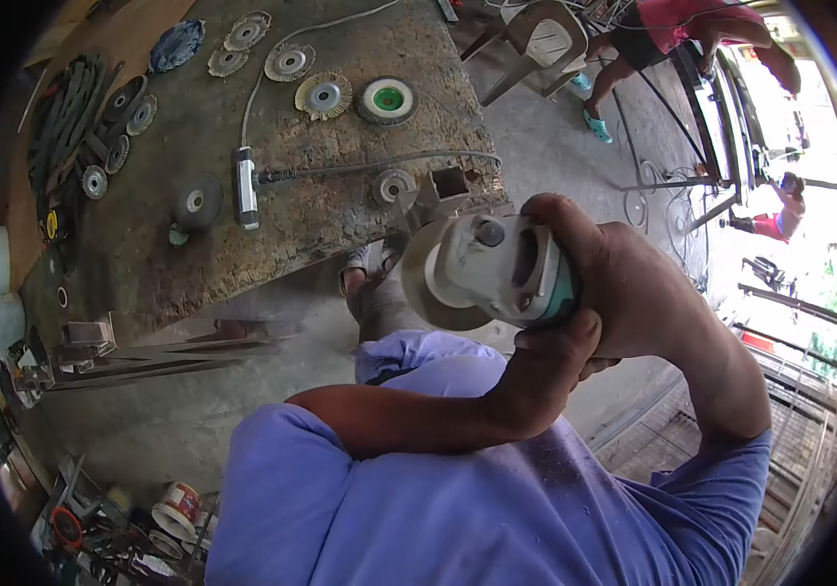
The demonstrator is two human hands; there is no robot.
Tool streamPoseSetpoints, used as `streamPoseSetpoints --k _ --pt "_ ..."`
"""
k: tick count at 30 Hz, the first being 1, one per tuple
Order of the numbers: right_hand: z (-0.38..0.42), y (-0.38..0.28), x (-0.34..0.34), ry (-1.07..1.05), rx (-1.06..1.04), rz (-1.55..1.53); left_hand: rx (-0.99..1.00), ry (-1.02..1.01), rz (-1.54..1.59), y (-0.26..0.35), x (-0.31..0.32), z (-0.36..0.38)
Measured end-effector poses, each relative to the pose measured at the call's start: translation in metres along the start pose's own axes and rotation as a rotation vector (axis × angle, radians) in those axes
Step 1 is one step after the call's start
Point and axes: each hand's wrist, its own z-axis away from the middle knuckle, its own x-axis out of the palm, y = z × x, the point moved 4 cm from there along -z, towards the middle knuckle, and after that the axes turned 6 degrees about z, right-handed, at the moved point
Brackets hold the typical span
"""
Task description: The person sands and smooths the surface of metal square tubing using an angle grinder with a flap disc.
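Note:
A grey and teal angle grinder (pixel 506 264) is between my two hands, its disc (pixel 428 283) facing left beside the table's corner. My right hand (pixel 623 273) wraps round the grinder's body from the right. My left hand (pixel 560 366) grips its lower side, thumb up. Just beyond the grinder's head, a square metal tube piece (pixel 449 184) stands at the edge of the worn wooden table (pixel 311 215). Whether the disc touches metal is hidden behind the grinder.
On the table lie several worn discs (pixel 324 97), a green-centred disc (pixel 388 100), a power connector (pixel 247 188) with its cable, and coiled black straps (pixel 67 127). A plastic chair (pixel 545 44) and a person in red (pixel 672 24) are beyond. Metal bars (pixel 164 359) lie left.

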Motion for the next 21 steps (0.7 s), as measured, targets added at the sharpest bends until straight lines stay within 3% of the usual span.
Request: streamPoseSetpoints --k 3,12,15,21 --pt "-0.007 -0.01 0.003 -0.017 -0.071 0.03 0.108 0.032 -0.031 0.006 -0.002 0.01" --pt "0.005 0.0 -0.006 0.031 0.054 0.008 0.02 0.104 0.025 0.013 0.023 -0.005" --pt "0.007 0.007 -0.007 0.138 -0.036 -0.047 -0.066 -0.058 0.058 0.003 0.013 -0.019" --pt "-0.002 -0.013 -0.003 -0.014 0.021 -0.038 0.056 0.108 0.019 0.016 0.016 0.006"
